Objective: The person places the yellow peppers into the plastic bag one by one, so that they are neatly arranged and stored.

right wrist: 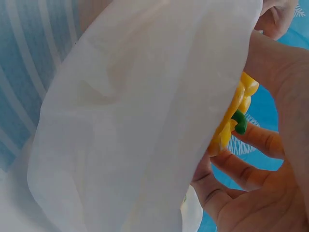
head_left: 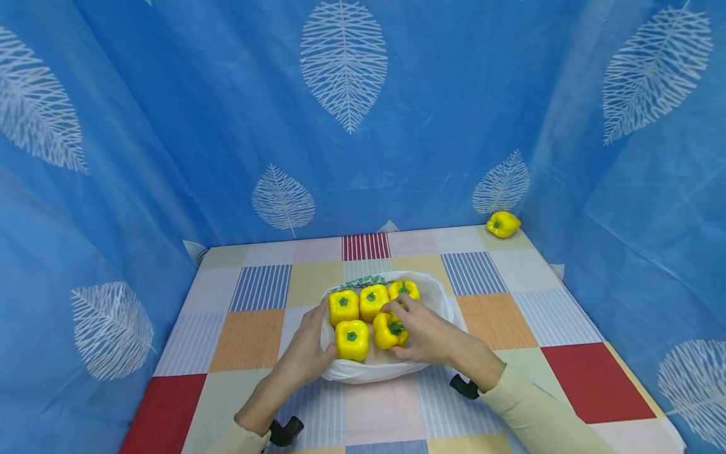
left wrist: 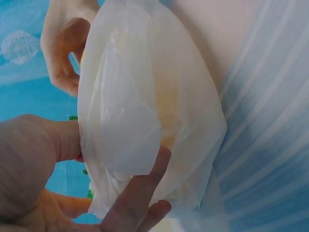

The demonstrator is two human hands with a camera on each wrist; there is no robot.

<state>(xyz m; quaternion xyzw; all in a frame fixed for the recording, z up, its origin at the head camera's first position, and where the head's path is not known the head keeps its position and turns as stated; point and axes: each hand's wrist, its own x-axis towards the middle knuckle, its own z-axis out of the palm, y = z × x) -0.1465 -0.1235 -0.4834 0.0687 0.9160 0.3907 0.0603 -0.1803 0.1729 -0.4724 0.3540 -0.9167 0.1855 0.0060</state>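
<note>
A white plastic bag point(head_left: 371, 373), its mouth spread wide, sits mid-table with several yellow bell peppers point(head_left: 351, 340) inside, mostly stem up. My right hand point(head_left: 428, 331) curls its fingers and thumb round one bell pepper point(head_left: 382, 332) at the bag's right side; this pepper is tilted, its green stem towards the right. In the right wrist view the bag's wall hides part of that held pepper point(right wrist: 223, 137). On the left my left hand point(head_left: 303, 353) grips the bag's side, thumb over the rim and fingers against the outside of the bag point(left wrist: 130, 96).
Another yellow bell pepper point(head_left: 503, 224) lies on its side at the table's far right corner. A patchwork-patterned cloth point(head_left: 246, 343) covers the table. Blue curtains point(head_left: 420, 126) with white leaf prints enclose the back and both sides.
</note>
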